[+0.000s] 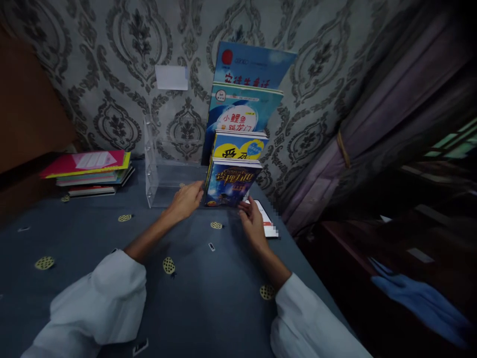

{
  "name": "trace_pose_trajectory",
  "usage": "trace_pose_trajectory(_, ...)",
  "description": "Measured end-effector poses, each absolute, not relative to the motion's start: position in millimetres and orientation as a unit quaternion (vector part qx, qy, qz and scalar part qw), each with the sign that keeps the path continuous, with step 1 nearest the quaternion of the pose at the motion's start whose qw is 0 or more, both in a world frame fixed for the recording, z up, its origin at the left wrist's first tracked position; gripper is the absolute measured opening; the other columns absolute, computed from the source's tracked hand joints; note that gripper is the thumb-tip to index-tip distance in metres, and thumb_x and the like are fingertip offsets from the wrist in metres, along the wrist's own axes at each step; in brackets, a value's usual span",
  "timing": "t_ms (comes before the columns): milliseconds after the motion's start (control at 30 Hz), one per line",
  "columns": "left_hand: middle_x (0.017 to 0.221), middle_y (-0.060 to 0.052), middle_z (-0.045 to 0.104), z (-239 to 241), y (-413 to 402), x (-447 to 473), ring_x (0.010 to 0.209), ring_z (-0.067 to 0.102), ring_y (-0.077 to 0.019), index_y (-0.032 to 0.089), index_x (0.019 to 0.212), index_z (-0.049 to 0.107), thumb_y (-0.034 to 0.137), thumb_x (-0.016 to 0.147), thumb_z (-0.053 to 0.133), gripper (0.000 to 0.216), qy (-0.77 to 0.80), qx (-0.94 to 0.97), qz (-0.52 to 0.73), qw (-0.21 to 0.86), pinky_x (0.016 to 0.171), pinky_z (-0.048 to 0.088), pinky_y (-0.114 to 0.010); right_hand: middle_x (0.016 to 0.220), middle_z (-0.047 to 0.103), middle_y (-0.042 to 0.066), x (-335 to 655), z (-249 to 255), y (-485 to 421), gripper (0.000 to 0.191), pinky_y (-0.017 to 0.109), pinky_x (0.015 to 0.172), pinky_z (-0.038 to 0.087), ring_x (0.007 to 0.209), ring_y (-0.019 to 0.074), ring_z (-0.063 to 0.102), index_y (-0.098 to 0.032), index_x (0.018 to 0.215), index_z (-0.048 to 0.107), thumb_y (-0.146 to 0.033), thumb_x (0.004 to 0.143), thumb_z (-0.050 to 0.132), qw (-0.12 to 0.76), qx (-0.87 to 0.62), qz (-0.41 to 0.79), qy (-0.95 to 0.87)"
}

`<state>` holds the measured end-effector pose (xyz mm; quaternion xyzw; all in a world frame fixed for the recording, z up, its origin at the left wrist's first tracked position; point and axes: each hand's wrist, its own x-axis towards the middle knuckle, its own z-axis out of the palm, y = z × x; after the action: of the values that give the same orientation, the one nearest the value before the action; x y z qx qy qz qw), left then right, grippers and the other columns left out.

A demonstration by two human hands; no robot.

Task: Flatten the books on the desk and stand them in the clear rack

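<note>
Pink-topped, a book pile [93,174] is sitting by the table's [219,298] back edge, then a clear rack [149,174]; the left hand [187,199] and right hand [254,221], apart, are flanking the dark blue book [229,186] near that edge, whether gripping I can't tell; a phone [269,229] is lying by the right edge.

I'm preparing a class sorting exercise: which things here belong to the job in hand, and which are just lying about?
Likely in use:
front book, between left hand and right hand
three books behind it
clear rack

Likely lying about:
stack at far left
phone
blue cloth
</note>
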<state>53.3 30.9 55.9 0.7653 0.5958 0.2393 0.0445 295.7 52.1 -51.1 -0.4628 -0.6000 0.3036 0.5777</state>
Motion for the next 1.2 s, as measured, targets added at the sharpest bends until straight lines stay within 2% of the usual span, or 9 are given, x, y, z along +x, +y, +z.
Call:
trace_pose_trajectory(167, 0.135, -0.013, 0.065, 47, 31, 59, 0.122, 0.063, -0.0264, 0.015, 0.138, 0.052, 0.019, 0.099, 0.044, 0.040, 0.585, 0.771, 0.247, 0.045, 0.103, 0.050, -0.041, 0.112, 0.069, 0.012, 298, -42, 67, 0.066, 0.049, 0.091, 0.055, 0.100, 0.0279, 0.066, -0.020, 0.145, 0.049, -0.031, 0.081, 0.059, 0.597, -0.481, 0.300, -0.568)
trace_pose_trajectory(333, 0.138, -0.015, 0.063, 46, 30, 63, 0.123, 0.063, -0.0278, 0.013, 0.139, 0.050, 0.019, 0.099, 0.043, 0.041, 0.572, 0.776, 0.258, 0.059, 0.104, 0.050, -0.043, 0.123, 0.064, 0.015, 300, -28, 73, 0.065, 0.049, 0.090, 0.055, 0.106, 0.0295, 0.064, -0.018, 0.144, 0.050, -0.029, 0.080, 0.058, 0.597, -0.483, 0.240, -0.593)
trace_pose_trajectory(467, 0.132, -0.014, 0.067, 47, 29, 67, 0.118, 0.066, -0.0282, 0.016, 0.143, 0.045, 0.019, 0.099, 0.044, 0.044, 0.578, 0.769, 0.262, 0.076, 0.100, 0.052, -0.044, 0.132, 0.060, 0.014, 298, -20, 80, 0.063, 0.049, 0.094, 0.054, 0.115, 0.0302, 0.062, -0.022, 0.144, 0.051, -0.025, 0.081, 0.055, 0.596, -0.470, 0.202, -0.619)
trace_pose_trajectory(667, 0.128, -0.014, 0.070, 48, 28, 71, 0.118, 0.066, -0.0285, 0.015, 0.148, 0.041, 0.018, 0.100, 0.041, 0.049, 0.582, 0.766, 0.256, 0.094, 0.100, 0.051, -0.042, 0.124, 0.067, 0.011, 299, -23, 91, 0.056, 0.049, 0.098, 0.053, 0.113, 0.0299, 0.064, -0.022, 0.136, 0.060, -0.021, 0.080, 0.054, 0.589, -0.469, 0.187, -0.631)
trace_pose_trajectory(867, 0.121, -0.014, 0.072, 49, 27, 72, 0.110, 0.070, -0.0293, 0.014, 0.154, 0.034, 0.016, 0.099, 0.038, 0.055, 0.581, 0.771, 0.244, 0.092, 0.093, 0.052, -0.039, 0.117, 0.071, 0.009, 296, -28, 93, 0.052, 0.050, 0.097, 0.053, 0.111, 0.0296, 0.065, -0.022, 0.130, 0.065, -0.021, 0.078, 0.055, 0.588, -0.465, 0.223, -0.623)
trace_pose_trajectory(1200, 0.122, -0.017, 0.071, 53, 23, 77, 0.110, 0.069, -0.0292, 0.012, 0.155, 0.028, 0.016, 0.100, 0.037, 0.057, 0.591, 0.771, 0.225, 0.080, 0.091, 0.053, -0.039, 0.123, 0.070, 0.010, 294, -26, 92, 0.063, 0.048, 0.100, 0.052, 0.114, 0.0291, 0.065, -0.021, 0.140, 0.056, -0.020, 0.077, 0.057, 0.608, -0.461, 0.244, -0.598)
